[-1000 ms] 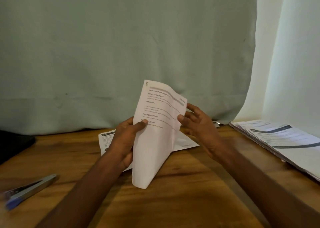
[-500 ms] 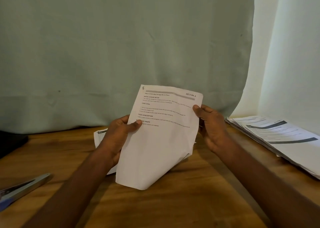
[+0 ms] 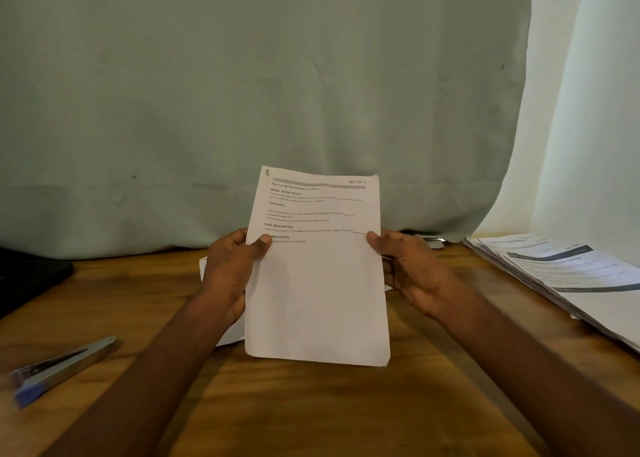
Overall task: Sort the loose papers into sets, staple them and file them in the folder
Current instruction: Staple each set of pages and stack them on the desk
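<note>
Two hands up, and both are on the same thing: the left hand [image 3: 231, 269] has its thumb pressed across the front of the white printed sheet of paper [image 3: 317, 283] with the fingers curled behind its left edge, and the right hand [image 3: 408, 269] pinches the right edge the same way, thumb in front, fingers behind. The sheet stands nearly upright, facing the camera, raised just above the brown wooden table [image 3: 311, 408], black headings on its top half, blank below. Whether it is one leaf or several held together, I cannot tell.

Behind the sheet, one more white paper lying flat [image 3: 221, 338] peeks out beside the left wrist. Off to the right, one fanned stack of printed papers with dark curved bands [image 3: 568, 276] sits at the table edge, well apart from the hands. Near left, one silver stapler with a blue end [image 3: 59, 370] lies on the wood. Far left, one black flat object [image 3: 31, 276], too dark to identify. One pale green cloth [image 3: 242, 92] hangs across the back.
</note>
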{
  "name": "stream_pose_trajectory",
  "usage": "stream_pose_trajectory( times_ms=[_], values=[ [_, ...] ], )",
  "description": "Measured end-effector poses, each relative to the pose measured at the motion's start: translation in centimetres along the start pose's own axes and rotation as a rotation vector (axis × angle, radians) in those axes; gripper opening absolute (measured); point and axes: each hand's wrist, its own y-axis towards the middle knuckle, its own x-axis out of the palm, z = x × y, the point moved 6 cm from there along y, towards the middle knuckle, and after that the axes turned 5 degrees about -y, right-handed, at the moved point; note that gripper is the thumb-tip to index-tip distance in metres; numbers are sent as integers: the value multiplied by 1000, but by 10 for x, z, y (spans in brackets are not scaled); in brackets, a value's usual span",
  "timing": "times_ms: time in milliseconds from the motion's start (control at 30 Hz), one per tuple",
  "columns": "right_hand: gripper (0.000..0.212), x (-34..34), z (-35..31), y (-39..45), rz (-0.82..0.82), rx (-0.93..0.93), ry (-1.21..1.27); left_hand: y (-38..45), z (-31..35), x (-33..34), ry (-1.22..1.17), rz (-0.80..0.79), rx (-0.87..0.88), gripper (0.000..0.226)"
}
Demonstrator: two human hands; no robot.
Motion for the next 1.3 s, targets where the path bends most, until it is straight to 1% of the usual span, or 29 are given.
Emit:
stream_pose_trajectory(
  times_ms=[67,200,233,267,300,333,367,400,433,467,500,533,600,667,733,767,833,933,1000,1033,1100,1167,1200,1233,1267,1300],
  values=[
    [23,-1,6,0,7,46,27,2,-4,1,17,-61,-70,17],
    [23,10,22,-1,19,86,-60,2,-13,-5,-112,-317,-350,36],
    [24,15,24,-2,17,80,-57,1,-13,-9,-128,-364,-368,40],
    [25,19,27,-1,15,73,-48,3,-11,-13,-116,-386,-348,44],
    [24,21,28,-2,16,63,-49,6,-8,-19,-88,-366,-310,47],
    [22,22,27,-3,39,30,-88,10,-4,-27,-54,-312,-271,48],
    [20,17,22,-3,81,-52,-241,12,1,-33,-33,-254,-234,49],
    [19,15,16,-5,124,-164,-532,14,4,-48,-39,-173,-201,48],
    [21,12,7,-6,179,-309,-881,16,7,-63,-53,-100,-174,44],
    [30,14,4,-6,183,-436,-1152,17,8,-81,-74,-43,-149,38],
    [36,17,4,-5,126,-498,-1280,17,10,-97,-71,2,-115,29],
    [41,20,7,-6,52,-501,-1318,18,13,-112,-35,57,-72,22],
    [47,25,20,-5,-116,-457,-1323,23,17,-132,177,212,-6,20],
    [51,39,36,-7,-297,-423,-1360,26,22,-138,387,316,33,31],
    [53,53,48,-9,-434,-390,-1368,29,26,-136,444,364,68,36],
    [53,58,53,-10,-469,-378,-1368,31,28,-136,447,365,82,37],
    [49,61,56,-9,-468,-369,-1357,32,32,-139,453,382,94,37],
    [32,60,49,-7,-359,-428,-1258,31,30,-151,452,412,57,36],
    [21,57,44,-8,-307,-460,-1221,31,22,-150,452,353,63,33],
    [19,56,42,-9,-292,-484,-1240,30,18,-145,459,325,71,31],
    [23,53,39,-9,-240,-514,-1328,33,14,-136,441,285,62,24],
    [32,47,38,-7,-190,-453,-1394,34,13,-127,395,247,42,22],
    [32,47,39,-7,-223,-404,-1359,33,13,-123,356,226,29,23],
    [29,49,41,-9,-297,-369,-1278,32,12,-121,300,209,10,24],
    [26,53,42,-12,-365,-361,-1182,31,11,-119,244,194,-20,26],
    [24,56,39,-16,-376,-385,-1094,29,8,-114,197,166,-62,29]
  ],
)
